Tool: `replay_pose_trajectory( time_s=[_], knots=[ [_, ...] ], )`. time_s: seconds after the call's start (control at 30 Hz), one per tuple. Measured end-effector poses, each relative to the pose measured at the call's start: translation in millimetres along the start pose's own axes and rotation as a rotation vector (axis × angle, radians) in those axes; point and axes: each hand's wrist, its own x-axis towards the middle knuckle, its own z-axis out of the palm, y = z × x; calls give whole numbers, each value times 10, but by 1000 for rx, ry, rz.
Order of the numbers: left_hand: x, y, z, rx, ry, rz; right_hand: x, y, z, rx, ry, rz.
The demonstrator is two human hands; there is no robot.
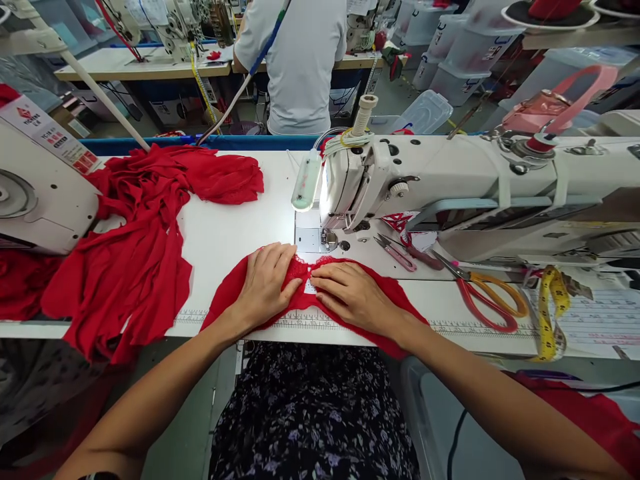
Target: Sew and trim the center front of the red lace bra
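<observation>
A red lace-edged fabric piece lies spread on the white table in front of the sewing machine. Flat on its left half rests my left hand, fingers stretched toward the needle area. My right hand lies over the right half, its fingers extended and pointing left. Between the hands shows a small white label at the narrow middle of the fabric. The presser foot stands just beyond the fabric's lace edge. Part of the fabric hangs over the table's front edge at right.
A heap of red fabric sits at left beside another machine. Right of the needle lie thread snips, scissors and a yellow tape measure. A printed ruler runs along the front edge. A person sits beyond.
</observation>
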Motion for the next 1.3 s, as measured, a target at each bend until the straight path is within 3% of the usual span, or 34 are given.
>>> replay_pose_trajectory(
  time_s=[0.23,0.37,0.5,0.67,0.8,0.97,1.07,1.13,1.23,1.3],
  knots=[
    [275,18,-118,-32,-240,-130,-2,-28,-27,-29,-30,5],
    [296,28,-158,-199,-208,-80,-8,-9,-52,-125,70,120],
    [278,59,-205,-432,-193,-164,9,71,-37,-146,143,262],
    [291,83,-229,-502,-204,-241,20,119,-55,-40,196,280],
    [315,104,-179,-496,-218,-231,-5,87,-131,-114,247,275],
    [285,169,-122,-350,40,-76,-88,-161,-276,-199,218,196],
    [201,174,-139,-80,318,179,-180,-303,-392,-50,102,124],
    [128,162,-154,93,443,405,-266,-265,-453,18,128,152],
    [24,148,-134,129,405,615,-414,14,-483,-300,310,354],
    [-32,146,-86,75,338,650,-510,249,-465,-559,278,504]
  ],
)
